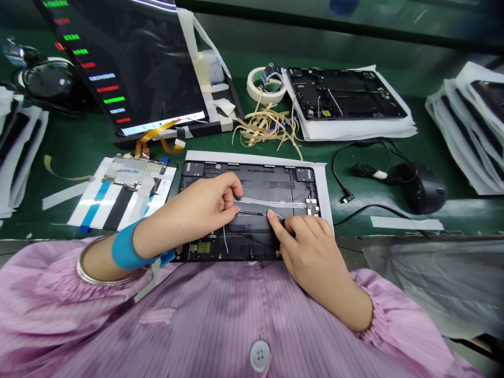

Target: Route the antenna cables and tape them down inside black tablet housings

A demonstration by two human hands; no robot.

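Note:
A tablet's black back housing (260, 189) lies open on a white sheet in front of me, its inner side up. A thin black cable (254, 213) runs across its middle. My left hand (212, 202), coming in from the left with a blue wrist strap (128, 247), is closed with thumb and curled fingers at the cable's left end. The index finger of my right hand (307, 241) is stretched out, its tip pressing on the cable; its other fingers are bent. Above the cable runs a clear strip (275, 203). A white wire (226, 240) hangs below my left thumb.
At left lies a screen assembly (129, 202), joined by orange flex cables (147, 139) to a propped lit display (145, 63). Behind are a tape roll (255, 93), tan strips (263, 126) and another housing (346, 94). A mouse (423, 189) and wrapped stack (464, 136) stand right.

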